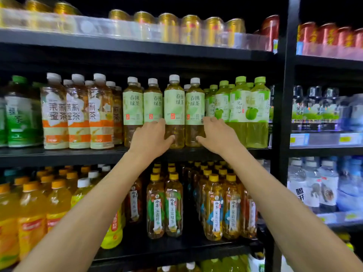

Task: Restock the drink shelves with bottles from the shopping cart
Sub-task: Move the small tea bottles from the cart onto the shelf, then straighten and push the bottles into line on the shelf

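Two hands work the black metal middle shelf (pixel 59 154): the left hand (pixel 151 138) wraps thumb and fingers round one clear plastic green-tea bottle with a white cap (pixel 174 103), the right hand (pixel 217 135) round its twin (pixel 194 107), which stands touching it. Both stand at the shelf's front edge. An uneven shove could topple them into the rows behind or jostle the lime-capped apple-label bottles (pixel 240 107). The shopping cart is out of view.

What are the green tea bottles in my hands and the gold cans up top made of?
Green tea bottles: probably clear, glossy plastic; the yellow drink shows through the walls. Gold cans: likely metal, shiny with bright highlights, though blurred.
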